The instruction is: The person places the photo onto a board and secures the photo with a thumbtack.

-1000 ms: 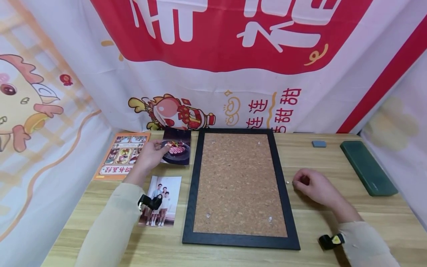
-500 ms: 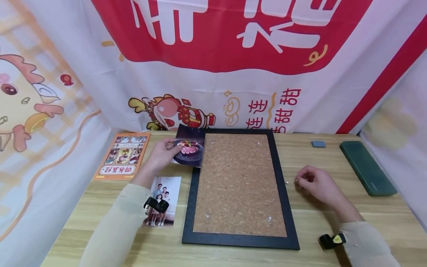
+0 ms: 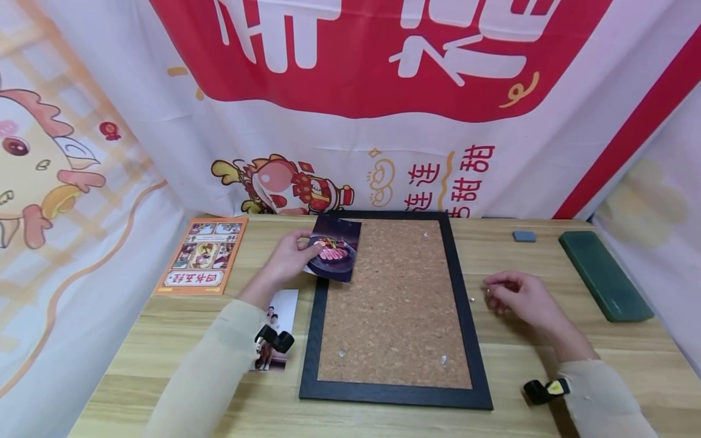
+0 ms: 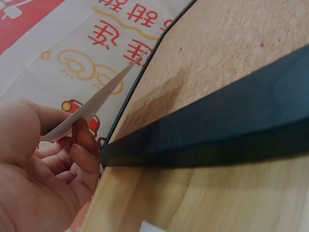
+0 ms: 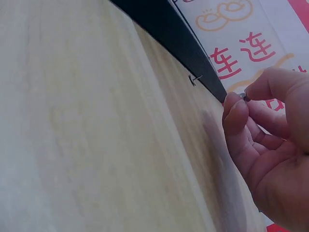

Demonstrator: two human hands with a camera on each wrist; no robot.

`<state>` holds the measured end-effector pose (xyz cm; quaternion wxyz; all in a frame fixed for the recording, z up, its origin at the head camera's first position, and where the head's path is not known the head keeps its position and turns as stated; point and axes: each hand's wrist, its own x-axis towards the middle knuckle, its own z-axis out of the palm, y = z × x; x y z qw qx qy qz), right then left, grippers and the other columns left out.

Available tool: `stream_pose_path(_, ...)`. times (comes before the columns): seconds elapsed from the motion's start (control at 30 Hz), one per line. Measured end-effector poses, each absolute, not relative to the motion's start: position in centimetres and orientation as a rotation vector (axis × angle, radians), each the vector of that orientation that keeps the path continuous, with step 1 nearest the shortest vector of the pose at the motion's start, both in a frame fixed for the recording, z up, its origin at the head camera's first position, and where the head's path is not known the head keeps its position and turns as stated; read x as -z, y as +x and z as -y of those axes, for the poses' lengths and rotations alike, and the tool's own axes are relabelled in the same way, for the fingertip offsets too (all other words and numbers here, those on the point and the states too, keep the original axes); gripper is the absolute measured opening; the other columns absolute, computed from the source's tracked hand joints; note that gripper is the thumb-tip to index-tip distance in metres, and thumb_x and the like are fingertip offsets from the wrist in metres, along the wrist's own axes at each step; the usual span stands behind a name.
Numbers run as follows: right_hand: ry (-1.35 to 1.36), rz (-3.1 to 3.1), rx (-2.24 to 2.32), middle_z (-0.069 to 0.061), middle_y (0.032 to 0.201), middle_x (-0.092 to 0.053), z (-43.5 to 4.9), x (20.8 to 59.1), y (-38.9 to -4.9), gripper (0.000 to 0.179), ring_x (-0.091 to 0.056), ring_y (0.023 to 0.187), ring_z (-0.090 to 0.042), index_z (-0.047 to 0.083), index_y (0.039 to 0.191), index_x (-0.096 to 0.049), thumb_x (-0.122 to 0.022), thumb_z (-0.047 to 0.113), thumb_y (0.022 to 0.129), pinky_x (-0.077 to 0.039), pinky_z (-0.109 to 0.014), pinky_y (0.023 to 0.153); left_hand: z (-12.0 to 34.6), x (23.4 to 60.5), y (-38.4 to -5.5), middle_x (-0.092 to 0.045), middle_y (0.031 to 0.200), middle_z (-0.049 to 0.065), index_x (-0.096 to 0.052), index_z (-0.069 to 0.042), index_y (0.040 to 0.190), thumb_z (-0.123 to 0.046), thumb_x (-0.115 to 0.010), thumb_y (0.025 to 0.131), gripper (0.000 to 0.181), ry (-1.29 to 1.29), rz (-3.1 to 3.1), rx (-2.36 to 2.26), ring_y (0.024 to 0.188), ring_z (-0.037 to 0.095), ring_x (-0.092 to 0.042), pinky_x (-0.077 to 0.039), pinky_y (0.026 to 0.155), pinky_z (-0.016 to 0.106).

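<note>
My left hand (image 3: 290, 258) pinches the left edge of a photo print of sliced meat on a dark plate (image 3: 341, 267). The photo is over the upper left corner of a black-framed cork board (image 3: 397, 304); in the left wrist view the print (image 4: 99, 104) is tilted, its far edge raised above the board. To the right of the board, my right hand (image 3: 523, 298) pinches a small metal thumbtack (image 5: 244, 97) between thumb and fingertips. Another thumbtack (image 5: 194, 80) lies on the table beside the frame. A family photo (image 3: 285, 310) lies partly hidden under my left forearm.
An orange booklet (image 3: 199, 258) lies at the back left of the wooden table (image 3: 181, 340). Toward the back right are a blue eraser (image 3: 524, 236) and a dark green case (image 3: 605, 277). Small shiny bits (image 3: 444, 361) sit near the cork's corners. A printed cloth (image 3: 378, 137) hangs behind.
My left hand has carried the meat photo rightward from the table to over the board's upper left corner, hiding the shiny bit there. My right hand has stayed nearly in place, its fingers shifting slightly.
</note>
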<state>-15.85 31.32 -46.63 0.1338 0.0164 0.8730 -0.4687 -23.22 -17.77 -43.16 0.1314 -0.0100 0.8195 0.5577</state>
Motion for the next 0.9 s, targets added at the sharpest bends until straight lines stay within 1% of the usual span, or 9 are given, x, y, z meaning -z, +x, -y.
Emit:
stream_pose_path(0.1, 0.075, -2.490, 1.369, -0.014, 0.107, -0.075, -31.1, 46.5, -16.0, 0.035, -0.068, 0.085, -0.021, -0.003, 0.137, -0.068, -0.054, 0.019, 0.114, -0.062, -0.031, 0.073, 17.3, 43.3, -23.2, -0.075, 0.123, 0.029, -0.046, 0.003, 0.151, -0.018, -0.059, 0.111, 0.047, -0.007, -2.363, -1.635, 0.082, 0.009, -0.074, -0.055, 0.076, 0.022)
stream_pose_path(0.23, 0.056, -2.443, 1.385, -0.014, 0.105, -0.074, -30.8, 46.3, -16.1, 0.036, -0.068, 0.085, -0.020, -0.005, 0.135, -0.067, -0.050, 0.020, 0.116, -0.062, -0.031, 0.074, 16.8, 43.5, -23.2, -0.075, 0.125, 0.030, -0.046, 0.003, 0.151, -0.018, -0.059, 0.111, 0.047, 0.015, -2.344, -1.650, 0.085, 0.010, -0.075, -0.055, 0.078, 0.022)
stream_pose_path(0.37, 0.051, -2.385, 1.462, -0.015, 0.107, -0.071, -30.7, 46.6, -16.2, 0.038, -0.068, 0.084, -0.020, -0.008, 0.135, -0.063, -0.045, 0.020, 0.117, -0.061, -0.031, 0.075, 16.3, 43.6, -23.0, -0.075, 0.125, 0.030, -0.046, 0.003, 0.150, -0.017, -0.059, 0.111, 0.047, 0.034, -2.328, -1.668, 0.084, 0.010, -0.075, -0.055, 0.078, 0.022)
stream_pose_path(0.5, 0.076, -2.335, 1.552, -0.012, 0.106, -0.068, -30.6, 46.9, -16.4, 0.038, -0.066, 0.083, -0.019, -0.010, 0.134, -0.060, -0.041, 0.019, 0.118, -0.061, -0.032, 0.074, 15.8, 43.7, -23.0, -0.074, 0.126, 0.030, -0.046, 0.002, 0.152, -0.016, -0.059, 0.111, 0.046, 0.033, -2.313, -1.670, 0.085, 0.011, -0.075, -0.056, 0.077, 0.023)
stream_pose_path(0.67, 0.134, -2.289, 1.613, -0.007, 0.105, -0.069, -30.4, 46.6, -16.5, 0.041, -0.065, 0.083, -0.017, -0.008, 0.140, -0.059, -0.044, 0.023, 0.117, -0.060, -0.031, 0.073, 14.9, 43.9, -23.1, -0.073, 0.131, 0.029, -0.043, -0.001, 0.156, -0.015, -0.059, 0.111, 0.050, 0.005, -2.316, -1.662, 0.092, 0.016, -0.077, -0.057, 0.081, 0.024)
stream_pose_path(0.77, 0.167, -2.268, 1.620, -0.004, 0.105, -0.069, -30.2, 46.3, -16.6, 0.044, -0.064, 0.084, -0.018, -0.003, 0.144, -0.061, -0.049, 0.028, 0.116, -0.058, -0.029, 0.074, 14.3, 44.1, -23.1, -0.071, 0.132, 0.032, -0.039, 0.001, 0.159, -0.013, -0.059, 0.110, 0.054, 0.005, -2.299, -1.696, 0.091, 0.017, -0.076, -0.058, 0.080, 0.025)
stream_pose_path(0.9, 0.136, -2.252, 1.637, -0.001, 0.103, -0.071, -30.1, 46.1, -17.0, 0.047, -0.063, 0.084, -0.015, -0.003, 0.146, -0.061, -0.053, 0.031, 0.115, -0.056, -0.027, 0.074, 13.6, 44.2, -23.2, -0.071, 0.131, 0.032, -0.036, -0.001, 0.161, -0.011, -0.058, 0.110, 0.056, 0.007, -2.277, -1.719, 0.089, 0.019, -0.077, -0.060, 0.077, 0.026)
